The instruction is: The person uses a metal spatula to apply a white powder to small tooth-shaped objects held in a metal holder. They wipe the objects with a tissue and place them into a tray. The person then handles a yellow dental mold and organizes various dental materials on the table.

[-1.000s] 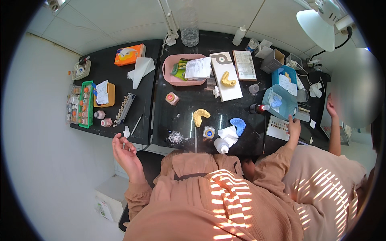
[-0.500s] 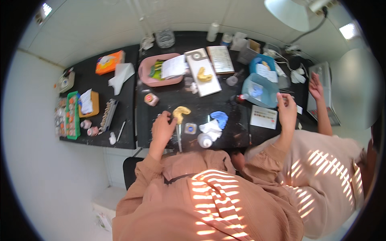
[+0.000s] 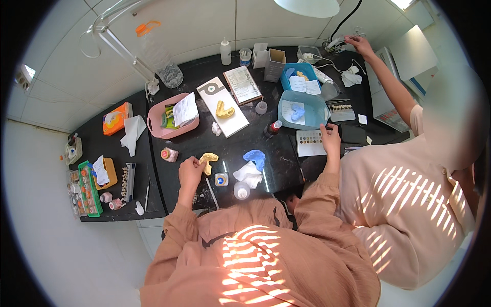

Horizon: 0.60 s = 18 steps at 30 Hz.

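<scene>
My left hand point(image 3: 190, 174) rests on the black table with its fingers curled and the thumb side against a yellow dental cast point(image 3: 209, 162). A thin tool point(image 3: 211, 193) and a small square jar point(image 3: 221, 179) lie by that cast. My right hand point(image 3: 331, 140) has its fingertips at the near right corner of a teal tub point(image 3: 286, 118), pinching around its rim; the hand also overlaps the right edge of a card with coloured dots point(image 3: 309, 145). A blue dental impression point(image 3: 254, 159), a crumpled tissue point(image 3: 248, 175) and a white bottle point(image 3: 241, 191) sit between my hands.
Another person's hand point(image 3: 361, 47) reaches toward cables at the far right. A second yellow cast point(image 3: 224, 109) lies on a white box point(image 3: 209, 92). Farther left are a pink basket point(image 3: 153, 128), an orange tissue pack point(image 3: 117, 118) and a green rack point(image 3: 88, 190). A dark-red bottle point(image 3: 274, 128) stands near the tub.
My view has shifted and tilted, so the table appears moved left. The other person's hand has gone from beside the grey device to the cables at the back. Both my hands keep their places.
</scene>
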Available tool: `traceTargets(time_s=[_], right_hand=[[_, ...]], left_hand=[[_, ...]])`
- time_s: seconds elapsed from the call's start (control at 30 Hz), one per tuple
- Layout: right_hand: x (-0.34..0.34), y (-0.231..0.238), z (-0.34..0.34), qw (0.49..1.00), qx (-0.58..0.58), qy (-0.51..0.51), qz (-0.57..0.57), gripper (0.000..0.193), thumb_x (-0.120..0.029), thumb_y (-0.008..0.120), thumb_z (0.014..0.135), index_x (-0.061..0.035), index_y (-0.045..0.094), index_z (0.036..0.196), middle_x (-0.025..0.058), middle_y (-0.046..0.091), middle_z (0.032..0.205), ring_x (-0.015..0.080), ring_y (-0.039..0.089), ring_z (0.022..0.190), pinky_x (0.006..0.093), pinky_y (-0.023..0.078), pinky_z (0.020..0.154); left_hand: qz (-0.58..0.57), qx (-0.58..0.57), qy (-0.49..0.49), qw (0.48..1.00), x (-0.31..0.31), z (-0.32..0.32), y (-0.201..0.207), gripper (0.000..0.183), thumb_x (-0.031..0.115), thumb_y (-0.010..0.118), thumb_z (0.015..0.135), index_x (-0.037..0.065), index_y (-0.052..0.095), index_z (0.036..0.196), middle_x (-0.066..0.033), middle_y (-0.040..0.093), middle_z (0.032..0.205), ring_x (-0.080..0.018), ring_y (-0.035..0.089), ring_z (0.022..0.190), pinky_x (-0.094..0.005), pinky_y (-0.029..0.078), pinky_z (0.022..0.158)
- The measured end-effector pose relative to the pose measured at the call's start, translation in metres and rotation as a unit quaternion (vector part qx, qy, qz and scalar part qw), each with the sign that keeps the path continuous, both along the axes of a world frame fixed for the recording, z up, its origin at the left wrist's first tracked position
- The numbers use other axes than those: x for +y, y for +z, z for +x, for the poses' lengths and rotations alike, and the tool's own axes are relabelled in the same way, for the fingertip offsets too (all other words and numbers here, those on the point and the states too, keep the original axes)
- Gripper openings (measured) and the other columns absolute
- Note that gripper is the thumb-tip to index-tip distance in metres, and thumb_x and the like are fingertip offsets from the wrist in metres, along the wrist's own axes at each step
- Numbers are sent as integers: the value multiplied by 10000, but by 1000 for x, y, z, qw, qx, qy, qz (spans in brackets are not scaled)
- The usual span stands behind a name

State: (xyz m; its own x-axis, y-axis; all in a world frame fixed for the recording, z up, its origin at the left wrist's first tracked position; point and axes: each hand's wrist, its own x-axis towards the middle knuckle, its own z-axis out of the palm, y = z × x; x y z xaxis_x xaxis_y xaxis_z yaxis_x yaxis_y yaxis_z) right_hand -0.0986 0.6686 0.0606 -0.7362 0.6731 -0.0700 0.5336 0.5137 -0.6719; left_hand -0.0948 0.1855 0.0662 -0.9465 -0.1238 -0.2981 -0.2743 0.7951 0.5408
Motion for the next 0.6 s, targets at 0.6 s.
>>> traceTargets(time_s=[0.6], right_hand=[[-192, 123, -49, 932, 200, 274, -129, 191, -88, 653, 869, -43, 641, 1054, 93, 653, 930, 181, 620, 800, 305, 503, 676]], left_hand=[[186, 65, 65, 978, 14, -8, 55, 245, 199, 691, 886, 3, 556, 828, -31, 516, 563, -78, 402, 529, -280, 358, 509]])
